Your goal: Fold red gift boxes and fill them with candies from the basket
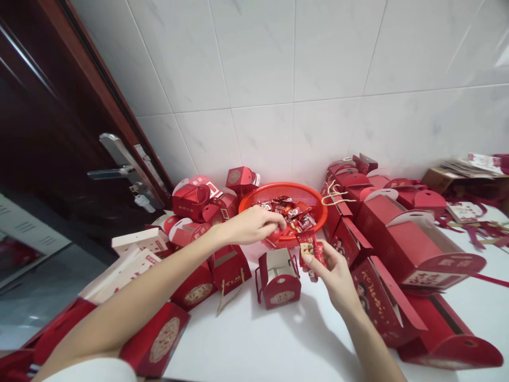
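Note:
My left hand (254,224) reaches over the near left rim of an orange-red plastic basket (323,215). Its fingers are bent and drawn together among the wrapped candies (292,209); what lies between the fingertips is hidden. Just to the right of the basket's front, my right hand (332,270) grips red candy packets (308,253) between thumb and fingers. Between and below my hands stands a small red gift box (281,289), its top open and pale inside, with dark red ribbon handles at the sides.
More red gift boxes (199,286) crowd the left side, and larger red boxes (413,246) stand in rows on the right. Ribbons and flat cards lie at the far right of the white table (254,350). Behind is a tiled wall (262,132); a door (59,106) is at left.

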Demonstrator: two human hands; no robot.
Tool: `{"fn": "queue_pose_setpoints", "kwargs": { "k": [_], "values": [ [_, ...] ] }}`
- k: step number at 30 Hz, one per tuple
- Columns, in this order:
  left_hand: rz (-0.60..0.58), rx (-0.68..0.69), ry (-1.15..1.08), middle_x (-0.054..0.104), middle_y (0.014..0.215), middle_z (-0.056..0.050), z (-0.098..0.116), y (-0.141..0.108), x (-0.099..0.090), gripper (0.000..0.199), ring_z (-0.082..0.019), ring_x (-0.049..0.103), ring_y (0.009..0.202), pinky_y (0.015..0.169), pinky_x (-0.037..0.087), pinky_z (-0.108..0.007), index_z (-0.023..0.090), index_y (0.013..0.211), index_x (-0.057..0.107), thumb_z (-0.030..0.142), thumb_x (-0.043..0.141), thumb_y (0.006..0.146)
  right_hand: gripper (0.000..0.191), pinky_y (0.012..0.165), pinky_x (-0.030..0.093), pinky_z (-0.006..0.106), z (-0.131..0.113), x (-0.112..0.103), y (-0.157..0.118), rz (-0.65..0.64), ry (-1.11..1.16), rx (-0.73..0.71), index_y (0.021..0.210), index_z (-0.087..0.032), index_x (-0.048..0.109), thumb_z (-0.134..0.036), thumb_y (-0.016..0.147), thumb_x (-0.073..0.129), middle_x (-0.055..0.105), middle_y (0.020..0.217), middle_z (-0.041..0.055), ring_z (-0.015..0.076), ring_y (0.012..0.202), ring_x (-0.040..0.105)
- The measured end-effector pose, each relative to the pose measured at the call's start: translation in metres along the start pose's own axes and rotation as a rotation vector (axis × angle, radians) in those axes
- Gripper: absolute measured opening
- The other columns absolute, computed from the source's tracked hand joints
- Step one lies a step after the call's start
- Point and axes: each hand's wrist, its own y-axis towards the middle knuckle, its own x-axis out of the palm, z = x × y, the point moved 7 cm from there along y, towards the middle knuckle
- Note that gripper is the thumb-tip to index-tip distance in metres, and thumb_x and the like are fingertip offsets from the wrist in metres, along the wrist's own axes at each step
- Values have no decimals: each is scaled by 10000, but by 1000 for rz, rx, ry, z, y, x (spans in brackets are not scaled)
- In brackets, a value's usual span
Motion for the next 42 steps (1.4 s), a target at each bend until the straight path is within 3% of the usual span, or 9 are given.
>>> {"fn": "queue_pose_setpoints", "kwargs": {
  "k": [5, 9, 16, 20, 23, 27, 33, 38, 42],
  "values": [
    [-84, -186, 345, 666, 672, -27, 4, -22, 9, 307, -172, 591, 613, 592, 348, -273, 194, 740, 667, 319, 455, 923, 223, 523, 401, 209, -24, 15, -2, -60, -244, -105, 809, -174, 624, -376, 845, 710, 551, 667, -20, 108, 582, 459],
    [-134, -251, 416, 670, 650, -54, 6, -28, 17, 402, -219, 617, 589, 544, 340, -282, 195, 720, 669, 533, 509, 870, 205, 688, 482, 256, -31, 31, 0, -136, -324, -111, 959, -156, 681, -329, 850, 679, 681, 845, 25, 164, 742, 587],
    [-217, -257, 428, 721, 750, -58, -5, -30, 22, 178, -239, 664, 677, 559, 366, -287, 208, 795, 704, 345, 593, 769, 254, 749, 494, 284, -29, 39, 4, -142, -371, -78, 1002, -168, 665, -353, 830, 690, 713, 916, 33, 196, 806, 629],
    [-221, -256, 354, 709, 738, -23, -10, -34, 21, 136, -208, 642, 668, 546, 336, -273, 219, 803, 706, 307, 617, 749, 183, 561, 425, 220, -22, 36, 7, -95, -193, 3, 861, -194, 575, -376, 877, 592, 594, 696, -26, 127, 608, 521],
    [-233, -259, 323, 705, 741, -8, -11, -36, 21, 126, -192, 627, 667, 550, 329, -267, 221, 810, 708, 293, 628, 743, 166, 480, 376, 207, -13, 40, 8, -134, -50, 86, 855, -206, 533, -367, 896, 537, 605, 716, -24, 103, 526, 474],
    [-250, -274, 303, 700, 745, -3, -13, -38, 20, 112, -182, 612, 666, 551, 325, -259, 218, 811, 699, 284, 631, 751, 186, 744, 529, 274, -20, 54, 6, -232, -69, -76, 993, -209, 578, -385, 954, 531, 689, 1026, 43, 155, 794, 641],
    [-270, -273, 238, 707, 790, 11, -19, -41, 20, 129, -170, 618, 716, 586, 347, -241, 231, 860, 714, 264, 645, 757, 255, 922, 498, 334, -21, 63, 1, -275, -453, -231, 1181, -221, 631, -287, 943, 572, 714, 1160, 61, 218, 1051, 660],
    [-301, -256, 213, 682, 772, 16, -25, -46, 17, 129, -172, 610, 730, 585, 341, -244, 227, 879, 695, 265, 646, 766, 191, 917, 511, 393, -21, 52, 2, -235, -580, -297, 1063, -233, 705, -240, 886, 634, 738, 1100, 67, 252, 1050, 645],
    [-303, -269, 234, 665, 865, -6, -30, -50, 16, 389, -205, 606, 820, 606, 348, -246, 232, 1123, 633, 317, 699, 750, 98, 1032, 440, 494, -17, 39, 1, -194, -709, -313, 814, -235, 749, -223, 852, 660, 704, 1216, 87, 311, 1227, 560]
  ]
}}
